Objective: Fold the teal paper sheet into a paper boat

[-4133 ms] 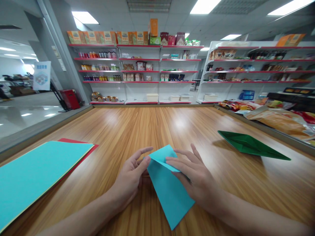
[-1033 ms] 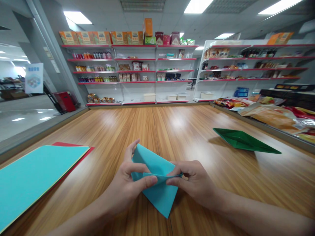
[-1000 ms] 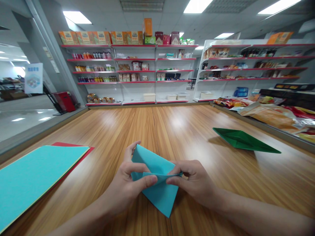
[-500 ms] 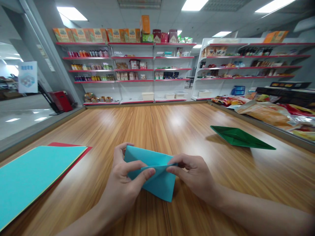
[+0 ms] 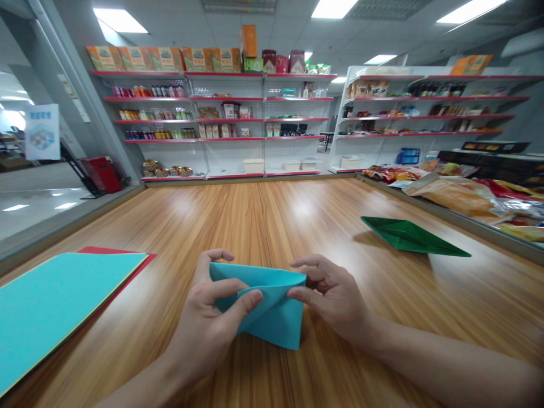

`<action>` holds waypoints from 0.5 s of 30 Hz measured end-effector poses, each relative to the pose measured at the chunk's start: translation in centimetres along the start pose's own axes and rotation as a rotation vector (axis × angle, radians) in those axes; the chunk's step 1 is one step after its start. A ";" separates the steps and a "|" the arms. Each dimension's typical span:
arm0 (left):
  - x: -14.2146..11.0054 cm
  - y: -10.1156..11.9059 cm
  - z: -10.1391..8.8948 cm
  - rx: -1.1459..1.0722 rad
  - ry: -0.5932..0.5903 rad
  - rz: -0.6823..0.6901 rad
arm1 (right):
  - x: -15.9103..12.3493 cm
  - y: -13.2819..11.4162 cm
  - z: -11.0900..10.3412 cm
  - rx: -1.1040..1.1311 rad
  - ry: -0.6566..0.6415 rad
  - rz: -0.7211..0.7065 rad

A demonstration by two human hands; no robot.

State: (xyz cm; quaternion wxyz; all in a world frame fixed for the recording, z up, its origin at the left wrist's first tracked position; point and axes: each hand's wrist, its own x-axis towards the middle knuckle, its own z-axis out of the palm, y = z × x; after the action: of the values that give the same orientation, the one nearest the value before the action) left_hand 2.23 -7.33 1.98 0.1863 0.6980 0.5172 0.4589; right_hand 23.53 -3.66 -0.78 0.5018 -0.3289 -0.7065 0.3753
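Observation:
A folded piece of blue paper (image 5: pixel 276 314) stands on edge over the table, its upper layers spread apart into a pocket. My left hand (image 5: pixel 215 309) grips its left side, thumb in front and fingers curled around the far layer and the fold. At the right corner, my right hand (image 5: pixel 334 294) pinches the paper between thumb and fingers; the index finger is lifted off behind it. Farther right lies a folded green paper boat (image 5: pixel 414 236), pointed at both ends.
A stack of coloured paper sheets (image 5: pixel 55 306), blue on top with red beneath, lies at the left of the wooden table (image 5: pixel 221 215). Packaged snacks (image 5: pixel 459 195) sit beyond the right edge. Stocked shelves (image 5: pixel 229 119) stand behind.
The blue paper's far layer has dropped slightly and its right end now curves rounder. My right index finger has lifted away from the corner. The green paper boat lies unmoved.

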 end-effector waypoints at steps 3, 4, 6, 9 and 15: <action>0.1 -0.1 0.0 -0.046 -0.005 -0.045 | 0.1 0.1 0.0 0.037 -0.013 0.049; 0.1 -0.1 0.0 -0.046 -0.005 -0.045 | 0.1 0.1 0.0 0.051 -0.022 0.060; 0.2 -0.1 -0.1 -0.036 0.003 -0.025 | 0.1 0.0 0.0 0.078 -0.037 0.074; 0.2 -0.2 -0.2 -0.028 0.014 0.030 | 0.0 -0.2 0.0 0.113 -0.056 0.079; -0.1 -0.1 -0.1 -0.010 0.047 0.093 | -0.1 -0.6 0.1 0.191 -0.062 0.097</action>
State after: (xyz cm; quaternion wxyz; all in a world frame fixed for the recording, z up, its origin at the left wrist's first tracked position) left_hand 2.07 -7.38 1.91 0.1562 0.7094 0.4861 0.4859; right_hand 23.42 -4.05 -0.38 0.4901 -0.3015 -0.6660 0.4747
